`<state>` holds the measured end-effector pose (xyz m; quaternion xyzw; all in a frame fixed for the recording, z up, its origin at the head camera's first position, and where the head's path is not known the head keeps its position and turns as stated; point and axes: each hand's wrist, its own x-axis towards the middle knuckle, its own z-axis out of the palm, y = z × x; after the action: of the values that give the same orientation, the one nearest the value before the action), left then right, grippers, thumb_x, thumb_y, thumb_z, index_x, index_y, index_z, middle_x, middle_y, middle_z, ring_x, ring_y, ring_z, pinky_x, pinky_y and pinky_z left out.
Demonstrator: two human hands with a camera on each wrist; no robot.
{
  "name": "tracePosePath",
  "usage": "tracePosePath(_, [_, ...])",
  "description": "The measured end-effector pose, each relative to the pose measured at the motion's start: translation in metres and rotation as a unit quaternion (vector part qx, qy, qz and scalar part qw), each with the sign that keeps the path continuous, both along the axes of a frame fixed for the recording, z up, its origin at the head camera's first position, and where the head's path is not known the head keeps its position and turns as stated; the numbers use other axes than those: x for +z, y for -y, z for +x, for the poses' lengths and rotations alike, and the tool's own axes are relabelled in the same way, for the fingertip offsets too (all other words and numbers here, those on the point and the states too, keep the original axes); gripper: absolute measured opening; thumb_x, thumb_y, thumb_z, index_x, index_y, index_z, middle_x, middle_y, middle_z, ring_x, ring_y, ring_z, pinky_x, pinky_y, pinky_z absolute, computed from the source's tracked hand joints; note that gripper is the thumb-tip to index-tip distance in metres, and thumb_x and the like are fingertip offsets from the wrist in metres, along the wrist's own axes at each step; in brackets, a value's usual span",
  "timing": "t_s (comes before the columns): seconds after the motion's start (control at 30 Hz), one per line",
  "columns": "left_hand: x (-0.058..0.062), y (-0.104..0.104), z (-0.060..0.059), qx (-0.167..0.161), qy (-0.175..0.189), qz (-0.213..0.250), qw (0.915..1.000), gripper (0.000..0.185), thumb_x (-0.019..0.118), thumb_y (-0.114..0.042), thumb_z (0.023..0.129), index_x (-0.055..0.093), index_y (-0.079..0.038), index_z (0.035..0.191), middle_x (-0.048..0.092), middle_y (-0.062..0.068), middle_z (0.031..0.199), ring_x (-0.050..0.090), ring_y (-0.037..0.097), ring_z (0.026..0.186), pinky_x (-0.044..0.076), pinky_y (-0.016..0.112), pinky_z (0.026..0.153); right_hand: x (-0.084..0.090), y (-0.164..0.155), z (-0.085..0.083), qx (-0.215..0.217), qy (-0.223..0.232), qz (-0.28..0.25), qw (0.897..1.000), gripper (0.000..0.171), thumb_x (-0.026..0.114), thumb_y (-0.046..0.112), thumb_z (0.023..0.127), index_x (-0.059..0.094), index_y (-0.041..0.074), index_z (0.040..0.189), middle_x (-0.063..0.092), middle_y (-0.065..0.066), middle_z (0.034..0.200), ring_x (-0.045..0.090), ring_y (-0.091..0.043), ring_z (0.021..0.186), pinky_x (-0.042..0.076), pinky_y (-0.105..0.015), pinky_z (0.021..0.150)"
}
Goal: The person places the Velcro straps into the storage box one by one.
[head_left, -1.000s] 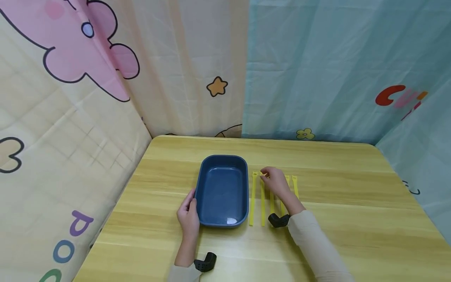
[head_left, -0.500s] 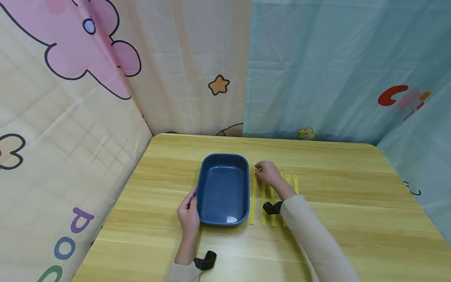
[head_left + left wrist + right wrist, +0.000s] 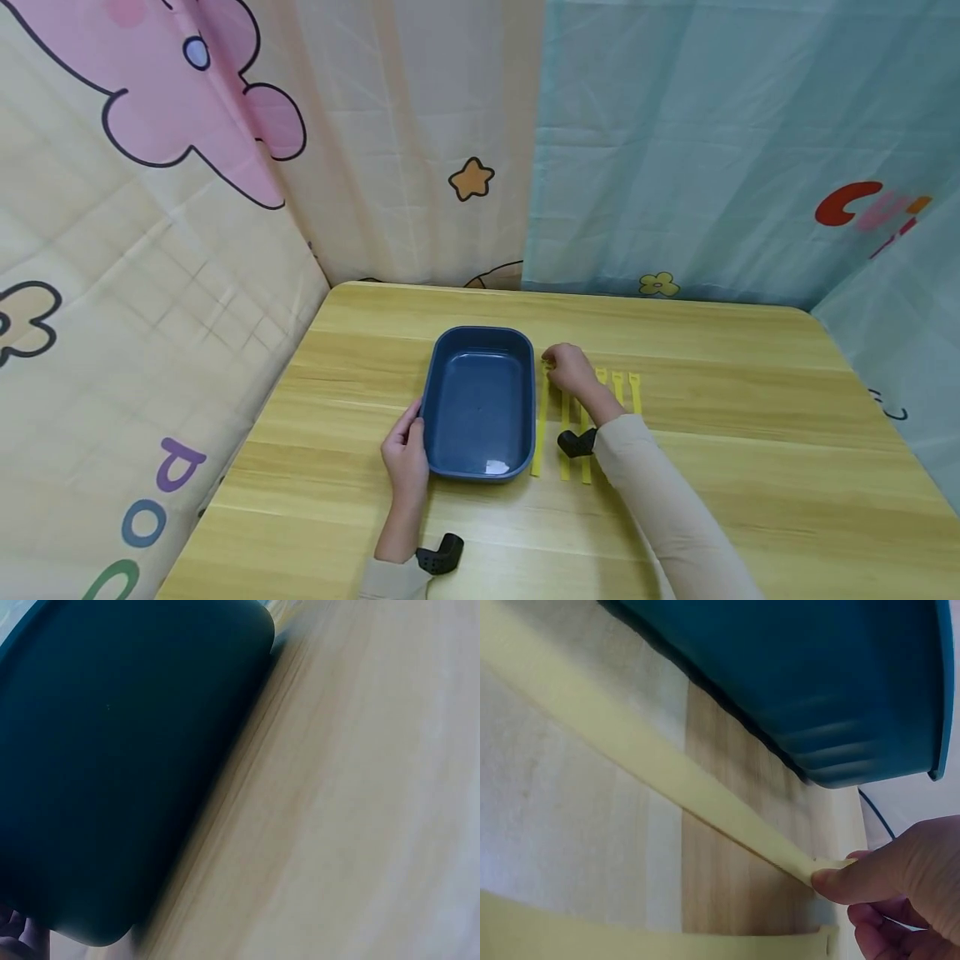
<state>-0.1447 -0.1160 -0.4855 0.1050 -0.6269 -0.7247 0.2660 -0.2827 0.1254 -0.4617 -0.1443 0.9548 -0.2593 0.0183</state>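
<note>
A deep blue plastic tray (image 3: 480, 400) with rounded corners sits on the wooden table. My left hand (image 3: 405, 458) holds its left side at the rim; in the left wrist view only a few fingers (image 3: 22, 937) show beyond the tray's dark wall (image 3: 127, 750). To the tray's right lie several flat yellow strap-type cable ties with slotted heads, in a row. My right hand (image 3: 573, 371) pinches the leftmost cable tie (image 3: 541, 425) near its head. In the right wrist view the thumb (image 3: 855, 881) presses on that tie (image 3: 705, 802), and a second tie (image 3: 652, 941) lies beside it.
More yellow ties (image 3: 635, 392) lie right of my right hand, partly covered by the forearm. The wooden table (image 3: 750, 467) extends to the right. Printed curtains (image 3: 675, 150) hang along its back and sides. Each wrist carries a black camera mount (image 3: 441, 554).
My right hand has moved left, from the second cable tie to the leftmost one, and now pinches it near its head. The left hand stays at the tray.
</note>
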Motion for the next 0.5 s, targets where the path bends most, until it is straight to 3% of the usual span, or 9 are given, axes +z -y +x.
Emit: tracePosePath(0.5, [-0.0008,-0.0010,0.0001,0.006,0.005,-0.005,1.0000,0.029,0.046,0.006,0.088,0.059,0.012,0.114,0.059,0.021,0.115,0.051,0.024,0.113,0.043,0.016,0.084,0.0003,-0.0023,0.0033,-0.013,-0.013,-0.020,1.000,0.019,0.058,-0.008,0.077,0.069,-0.003,0.091,0.066,-0.015,0.091,0.060,-0.031,0.088,0.050,-0.042,0.076])
